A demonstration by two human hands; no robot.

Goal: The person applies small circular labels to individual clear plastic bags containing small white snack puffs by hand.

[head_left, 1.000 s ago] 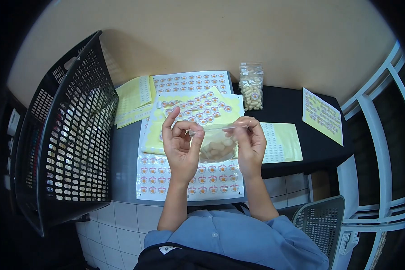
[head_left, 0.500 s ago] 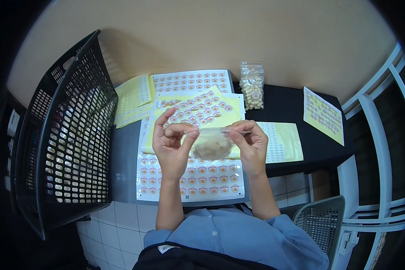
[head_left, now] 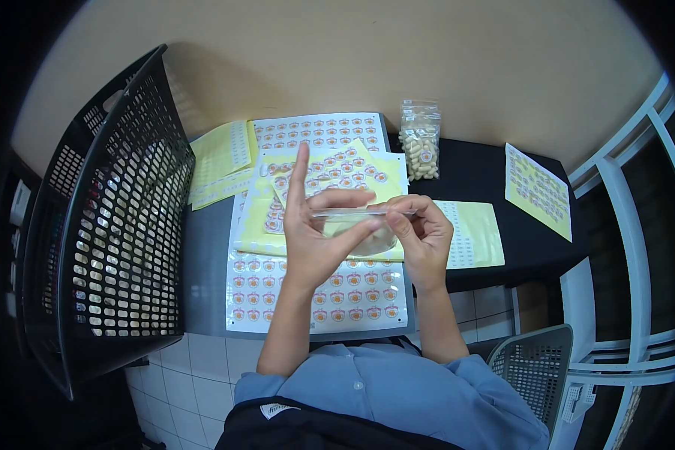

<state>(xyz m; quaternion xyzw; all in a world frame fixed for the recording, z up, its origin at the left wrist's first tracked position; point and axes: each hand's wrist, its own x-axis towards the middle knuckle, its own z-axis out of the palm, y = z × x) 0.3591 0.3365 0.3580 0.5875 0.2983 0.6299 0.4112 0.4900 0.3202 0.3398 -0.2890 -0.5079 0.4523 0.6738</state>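
A clear zip bag [head_left: 367, 241] with pale pieces inside hangs between my two hands above the sticker sheets. My left hand [head_left: 319, 232] pinches the bag's top strip between thumb and a bent finger, near the right end, with the index finger pointing up. At the right end of the strip, my right hand [head_left: 423, 238] grips the edge between thumb and curled fingers. Beneath them lie a yellow-backed sheet of round stickers [head_left: 341, 174] and a larger white sticker sheet [head_left: 352, 296].
A tall black perforated basket [head_left: 124, 225] stands at the left. Filled clear bags [head_left: 421, 150] stand by the wall. More label sheets lie at the back left [head_left: 221, 161], right of my hands [head_left: 476, 234] and far right [head_left: 536, 187].
My left hand has slid right along the bag's top toward my right hand, and its index finger has straightened upward. My right hand still holds the right end.
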